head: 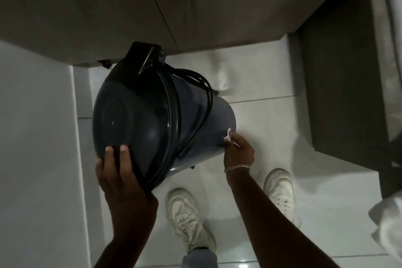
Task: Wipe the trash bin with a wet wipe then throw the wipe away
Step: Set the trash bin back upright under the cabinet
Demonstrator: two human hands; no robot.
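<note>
Both hands on tilted bin [195, 119]

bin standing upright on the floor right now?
No, the trash bin is tipped toward the camera, with the left hand gripping its lid edge.

1. No text, label, brand or number can be read on the trash bin [165, 113].
2. The tongue tag of the left sneaker [189, 217] bears dark marks, too blurred to read.

Dark blue trash bin [156, 115] tilted, lid shut, white wet wipe [229, 137] against its side
</note>
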